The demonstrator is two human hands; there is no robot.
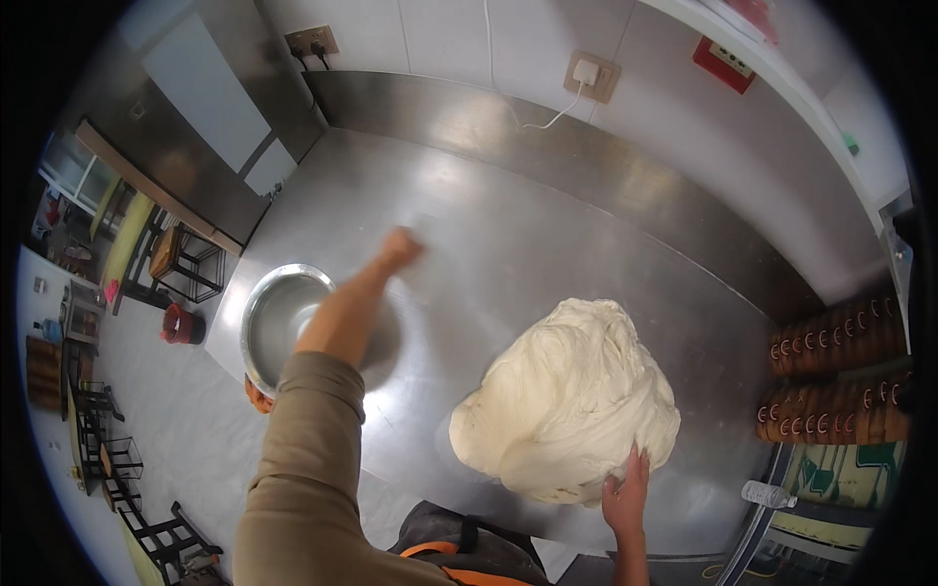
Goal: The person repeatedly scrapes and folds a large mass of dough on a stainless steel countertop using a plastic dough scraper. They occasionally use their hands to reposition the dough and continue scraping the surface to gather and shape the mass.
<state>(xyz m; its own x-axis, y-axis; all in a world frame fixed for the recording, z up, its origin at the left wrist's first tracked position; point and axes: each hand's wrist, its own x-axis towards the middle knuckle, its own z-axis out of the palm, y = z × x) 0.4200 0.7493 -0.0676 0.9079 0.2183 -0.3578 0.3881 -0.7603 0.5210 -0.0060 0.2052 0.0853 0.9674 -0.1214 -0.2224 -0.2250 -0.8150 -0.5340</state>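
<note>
A large mass of pale dough (564,403) sits on the stainless steel worktop (469,212), its surface folded and uneven. My right hand (626,487) rests against the dough's near right edge, with the thumb apart from the fingers. Further out over the steel, my left hand (401,249) is blurred by motion and its fingers look curled. A faint greyish smear lies beside that hand; whether it is a held tool cannot be told. Under my left forearm stands a wide round metal basin (275,322), partly hidden by the arm.
A steel splashback (557,139) runs along the wall, below a socket with a white plug (585,72). Stacked bamboo steamers (828,410) stand at the right, near a plastic bottle (768,494). On the floor at left are a red bucket (179,324) and a stool (176,253).
</note>
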